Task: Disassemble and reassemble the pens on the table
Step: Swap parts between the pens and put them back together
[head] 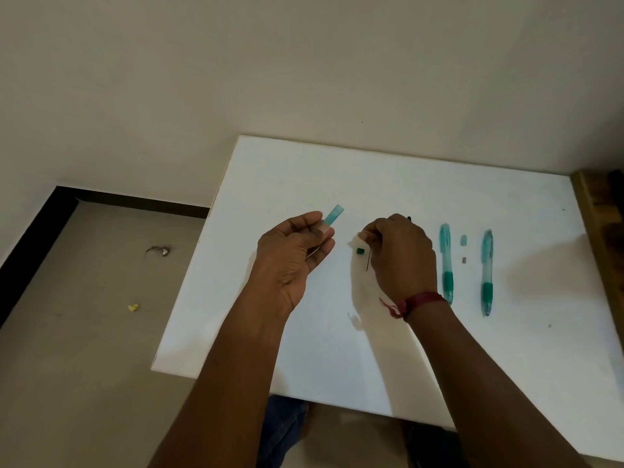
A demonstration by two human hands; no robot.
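My left hand (293, 255) pinches a translucent teal pen barrel (333, 215) above the white table (304, 170), its open end pointing up and away. My right hand (401, 255) hovers to its right with fingers curled, pinching a thin dark refill (367, 263) whose lower end sticks out below the fingers. A small green piece (360, 251) lies on the table just under the right fingertips. Two whole teal pens (446, 261) (487, 271) lie side by side further right, with two small grey parts (463, 240) (463, 260) between them.
The table's left edge drops to a tiled floor with a yellow scrap (133, 307) and some debris (160, 250). A wooden edge (594, 224) borders the table on the right. A wall stands behind.
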